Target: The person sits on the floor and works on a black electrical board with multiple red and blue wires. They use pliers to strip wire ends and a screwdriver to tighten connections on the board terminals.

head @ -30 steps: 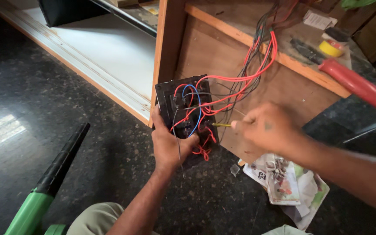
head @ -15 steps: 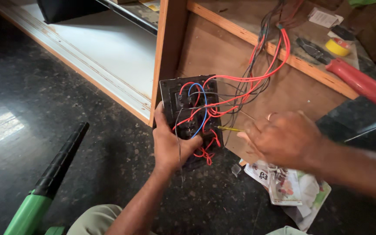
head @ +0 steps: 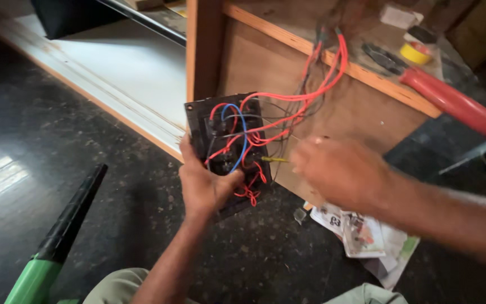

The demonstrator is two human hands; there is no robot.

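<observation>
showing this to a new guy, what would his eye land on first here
Most likely the tangle of red and blue wires on the back of the dark switch plate, held up mid-frame by the left hand. Next, the blurred right hand beside it, bringing a thin yellow-handled tool to the wiring. Then the red-handled pliers lying on the wooden board at upper right.

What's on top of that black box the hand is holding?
Red, blue and black wires loop across the black box. The left hand covers its lower left part, so what lies there cannot be seen.
</observation>
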